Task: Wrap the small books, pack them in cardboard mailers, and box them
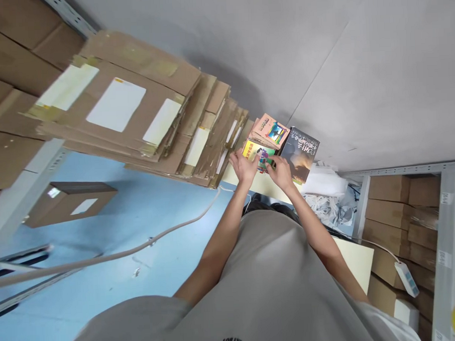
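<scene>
A small yellow and green picture-covered book [259,155] lies at the near end of the pale table, on top of others. My left hand [244,165] grips its left side, thumb on the cover. On its right edge, my right hand [279,171] is curled, fingertips pressed to the lower corner. Just behind it sits a stack of pinkish-orange books [271,130] with a colourful picture on the top cover. To the right, close to my right fingers, is a larger dark book [299,155] with white lettering. What lies under my palms is hidden.
Flattened cardboard boxes [163,75] are stacked to the left, beside the books. A grey wall rises behind. White plastic wrap [324,180] lies at right, near shelves of cartons [387,203]. A power strip [406,279] hangs there; a cable [147,243] crosses the blue floor [169,213].
</scene>
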{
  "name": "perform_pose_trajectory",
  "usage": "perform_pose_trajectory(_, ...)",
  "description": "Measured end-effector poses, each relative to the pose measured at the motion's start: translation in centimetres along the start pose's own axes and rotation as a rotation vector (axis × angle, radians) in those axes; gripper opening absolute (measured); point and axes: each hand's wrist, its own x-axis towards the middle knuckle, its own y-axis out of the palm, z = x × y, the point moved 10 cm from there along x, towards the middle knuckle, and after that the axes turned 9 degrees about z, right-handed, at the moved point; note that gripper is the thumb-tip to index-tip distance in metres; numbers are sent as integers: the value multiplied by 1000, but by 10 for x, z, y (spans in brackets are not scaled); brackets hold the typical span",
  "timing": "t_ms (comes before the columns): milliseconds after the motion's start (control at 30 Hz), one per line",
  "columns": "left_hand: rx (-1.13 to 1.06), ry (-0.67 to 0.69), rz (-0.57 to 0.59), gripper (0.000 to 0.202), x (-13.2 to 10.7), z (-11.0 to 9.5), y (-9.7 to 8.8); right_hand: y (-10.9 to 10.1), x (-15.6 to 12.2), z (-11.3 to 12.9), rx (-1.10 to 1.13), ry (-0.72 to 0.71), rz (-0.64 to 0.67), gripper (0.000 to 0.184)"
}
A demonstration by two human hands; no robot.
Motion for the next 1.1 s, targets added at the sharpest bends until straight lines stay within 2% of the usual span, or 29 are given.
perform_pose_trajectory(133, -43, -50, 47, 45, 23, 15, -1, 14, 22, 14, -309, 43, 59, 50)
perform_pose_trajectory(300, -152, -140, 60, 38, 42, 37, -17, 25, 25, 7, -351, 60, 96, 67)
perform_pose_trajectory(367, -155, -88, 22, 36, 42, 31, -29, 24, 26, 5, -312, 58, 89, 66)
perform_pose_trajectory(433, -196, 9, 13, 32, 37, 16, -39, 19, 25, 4, -217, 45, 58, 66)
perform_pose_trajectory(500, -305, 101, 75, 35, 30, -2, -41, 6, 20, 6, -54, 14, -6, 65)
perform_pose_trajectory(567, -441, 132, 190, 51, 22, -20, -36, -11, 8, 6, 165, -13, -83, 64)
perform_pose_trajectory(667, -577, 69, 387, 75, 8, -42, -12, -32, -22, -4, 473, 5, -125, 59)
perform_pose_trajectory(767, -616, 2, 575, 77, -15, -65, 28, -51, -66, -23, 651, 81, -182, 55)
perform_pose_trajectory(833, -633, -15, 712, 73, -38, -81, 62, -66, -103, -43, 734, 154, -300, 55)
perform_pose_trajectory(900, -652, -26, 874, 70, -69, -95, 100, -80, -146, -65, 805, 226, -458, 57)
perform_pose_trajectory(1000, -610, -42, 1135, 64, -128, -109, 152, -96, -219, -94, 878, 311, -722, 58)
perform_pose_trajectory(1100, -505, -46, 1383, 62, -197, -119, 192, -102, -300, -118, 907, 394, -969, 57)
